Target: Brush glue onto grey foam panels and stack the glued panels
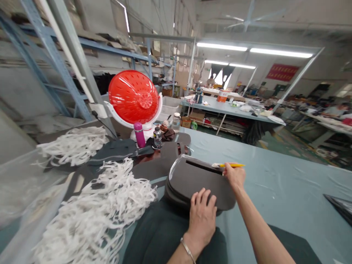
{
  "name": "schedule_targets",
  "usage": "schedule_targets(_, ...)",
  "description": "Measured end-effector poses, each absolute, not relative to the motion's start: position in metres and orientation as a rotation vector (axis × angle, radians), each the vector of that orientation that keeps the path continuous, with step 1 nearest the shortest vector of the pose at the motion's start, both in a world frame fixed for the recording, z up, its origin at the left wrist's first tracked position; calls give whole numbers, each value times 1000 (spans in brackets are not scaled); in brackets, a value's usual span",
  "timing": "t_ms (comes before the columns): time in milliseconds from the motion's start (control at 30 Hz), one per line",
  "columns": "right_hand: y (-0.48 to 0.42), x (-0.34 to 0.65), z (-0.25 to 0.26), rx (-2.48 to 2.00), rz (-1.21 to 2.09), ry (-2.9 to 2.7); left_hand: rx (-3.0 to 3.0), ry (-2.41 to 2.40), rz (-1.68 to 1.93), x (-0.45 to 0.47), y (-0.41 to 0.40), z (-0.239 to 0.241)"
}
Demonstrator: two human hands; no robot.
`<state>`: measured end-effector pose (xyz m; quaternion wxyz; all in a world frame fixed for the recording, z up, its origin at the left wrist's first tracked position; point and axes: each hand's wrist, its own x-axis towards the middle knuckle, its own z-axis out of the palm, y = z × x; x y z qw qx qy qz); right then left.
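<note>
A stack of dark grey rounded panels [203,185] lies in front of me, and the top one has a long slot near its far edge. A whitish wet-looking band runs along its far left edge. My left hand [202,216] rests on the near edge of the top panel, fingers spread. In my right hand [235,176] is a brush with a yellow handle [237,165], held at the far right corner of the panel. Its pale bristles [216,165] point left, close to the far edge; whether they touch it I cannot tell. Dark green fabric [165,234] lies under the stack.
A heap of white strips [101,209] covers the table to the left, with another pile [75,145] behind. A red dish heater [134,96], a pink bottle [139,135] and a dark jar [157,138] stand beyond. The blue-grey tabletop [280,183] extends right.
</note>
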<state>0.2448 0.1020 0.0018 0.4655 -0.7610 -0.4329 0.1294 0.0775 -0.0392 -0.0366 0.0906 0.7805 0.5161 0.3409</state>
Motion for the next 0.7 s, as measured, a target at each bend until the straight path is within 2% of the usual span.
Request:
schedule_targets(167,23,302,3,-1977,149,-912,2336,1498,991,81,-42,-33)
schedule_targets(300,-43,279,11,-2021,64,-941,2252,1455,981,80,-44,-27)
schedule_targets(433,-80,231,25,-1862,-188,-917,1989,1174,948,56,-23,-10)
schedule_targets(500,-79,193,27,-1655,-112,-1023,1745,1093,1035,35,0,-1)
schedule_targets(600,-58,129,17,-1319,237,-1343,1476,1110,1161,1,36,7)
schedule_targets(700,-38,89,-1,-1125,412,-1498,1510,1248,1044,-22,59,6)
